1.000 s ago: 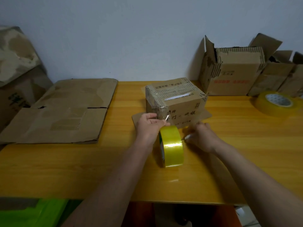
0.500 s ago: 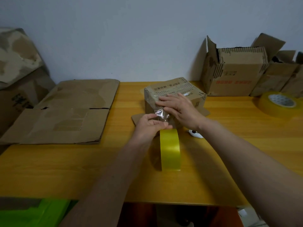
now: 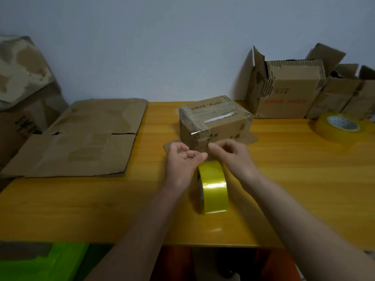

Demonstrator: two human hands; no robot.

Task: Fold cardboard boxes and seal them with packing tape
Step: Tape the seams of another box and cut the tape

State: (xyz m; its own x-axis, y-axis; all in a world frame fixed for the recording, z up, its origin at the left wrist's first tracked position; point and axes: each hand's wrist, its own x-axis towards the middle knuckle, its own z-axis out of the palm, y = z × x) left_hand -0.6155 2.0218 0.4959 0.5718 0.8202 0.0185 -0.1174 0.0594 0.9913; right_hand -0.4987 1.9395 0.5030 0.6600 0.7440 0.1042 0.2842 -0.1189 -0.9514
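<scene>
Presently, in the head view, your left hand (image 3: 181,161) pinches the free end of the tape between thumb and forefinger, just above the tape roll (image 3: 213,186), which stands on edge on the table (image 3: 304,179). Your right hand (image 3: 229,154) sits just beside that grip, fingers curled together at the strip where it leaves the box; I cannot tell whether they pinch the film or only press on it.

Progress, as I judge it: the small box (image 3: 215,122) directly beyond your grip is folded shut, and glossy clear tape already runs over its top and down the near face. The strip is still joined to the roll, so severing and smoothing the tail remain. Its lower flaps appear splayed on the table, so the underside may be unsealed.

Well left of your grip, flattened cardboard (image 3: 81,136) lies unfolded. Far right and beyond, open boxes (image 3: 288,90) stand with flaps up, unsealed. A second roll (image 3: 343,127) lies flat to the far right.

Materials: worn, creased brown corrugated board with printed characters and old tape scars; thin, shiny, translucent yellow tape; a smooth, glossy wood-grain table.
</scene>
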